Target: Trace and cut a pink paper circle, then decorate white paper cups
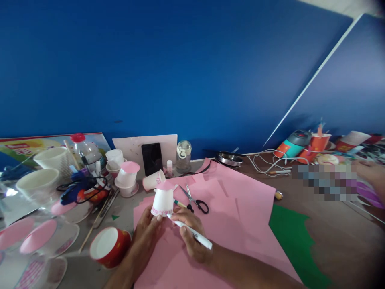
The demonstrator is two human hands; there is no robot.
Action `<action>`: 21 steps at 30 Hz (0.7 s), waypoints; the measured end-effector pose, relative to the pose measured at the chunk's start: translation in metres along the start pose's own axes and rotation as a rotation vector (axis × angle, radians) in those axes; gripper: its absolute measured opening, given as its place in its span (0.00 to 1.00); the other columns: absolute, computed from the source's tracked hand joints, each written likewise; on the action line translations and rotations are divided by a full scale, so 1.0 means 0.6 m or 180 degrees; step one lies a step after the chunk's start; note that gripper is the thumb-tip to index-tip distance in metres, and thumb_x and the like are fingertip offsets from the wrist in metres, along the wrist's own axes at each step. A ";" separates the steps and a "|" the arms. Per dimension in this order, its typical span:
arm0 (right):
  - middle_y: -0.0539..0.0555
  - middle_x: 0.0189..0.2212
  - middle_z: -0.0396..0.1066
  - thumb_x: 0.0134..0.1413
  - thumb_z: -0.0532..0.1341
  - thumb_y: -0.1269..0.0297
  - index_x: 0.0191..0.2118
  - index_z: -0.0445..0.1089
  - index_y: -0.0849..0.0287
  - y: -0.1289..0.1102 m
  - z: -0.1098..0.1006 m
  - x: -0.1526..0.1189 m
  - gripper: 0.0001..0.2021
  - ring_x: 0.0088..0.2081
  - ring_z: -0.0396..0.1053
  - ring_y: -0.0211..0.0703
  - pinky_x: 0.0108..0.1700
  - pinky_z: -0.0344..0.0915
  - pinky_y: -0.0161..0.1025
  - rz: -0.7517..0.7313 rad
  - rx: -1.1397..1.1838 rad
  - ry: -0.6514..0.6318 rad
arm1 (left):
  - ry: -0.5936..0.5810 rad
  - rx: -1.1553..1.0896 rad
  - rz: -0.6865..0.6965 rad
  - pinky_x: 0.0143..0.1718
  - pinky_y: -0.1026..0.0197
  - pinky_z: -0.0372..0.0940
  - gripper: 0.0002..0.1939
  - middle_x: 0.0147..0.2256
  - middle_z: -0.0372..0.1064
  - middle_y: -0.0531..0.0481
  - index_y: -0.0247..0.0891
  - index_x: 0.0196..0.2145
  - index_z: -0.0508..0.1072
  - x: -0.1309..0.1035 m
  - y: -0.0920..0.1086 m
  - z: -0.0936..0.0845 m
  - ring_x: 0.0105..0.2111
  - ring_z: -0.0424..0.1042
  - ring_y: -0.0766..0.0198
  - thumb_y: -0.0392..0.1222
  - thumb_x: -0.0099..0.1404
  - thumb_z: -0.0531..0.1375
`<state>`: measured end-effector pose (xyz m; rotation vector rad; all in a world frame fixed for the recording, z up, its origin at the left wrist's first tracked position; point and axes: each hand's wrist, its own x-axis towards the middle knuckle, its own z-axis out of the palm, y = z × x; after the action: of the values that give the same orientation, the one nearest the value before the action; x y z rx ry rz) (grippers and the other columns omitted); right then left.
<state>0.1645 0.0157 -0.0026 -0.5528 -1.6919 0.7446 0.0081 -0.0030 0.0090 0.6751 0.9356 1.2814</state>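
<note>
item: left hand (146, 233) clamping an inverted white paper cup (163, 202) over pink paper (228, 216) on the worktop, right hand (191, 237) gripping a white marker (192, 233), seemingly decorating the rim band, likely needing the cup turning steadily.

Head camera, tilted, close over the near edge

You look forward and down from your own head across the tabletop (331, 224) toward its far edge and the blue wall (180, 72); your hands sit close, low in the single, tilted view.
</note>
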 end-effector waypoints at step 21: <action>0.57 0.36 0.71 0.68 0.47 0.53 0.48 0.70 0.56 -0.010 0.002 -0.001 0.18 0.42 0.71 0.47 0.46 0.71 0.45 0.0132 -0.0128 0.0095 | -0.0102 -0.0052 0.0022 0.53 0.50 0.64 0.18 0.50 0.73 0.43 0.42 0.50 0.71 0.000 -0.005 -0.005 0.50 0.72 0.53 0.45 0.63 0.63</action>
<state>0.1635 0.0108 0.0010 -0.6258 -1.6753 0.7299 0.0069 -0.0040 0.0051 0.6848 0.8965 1.2793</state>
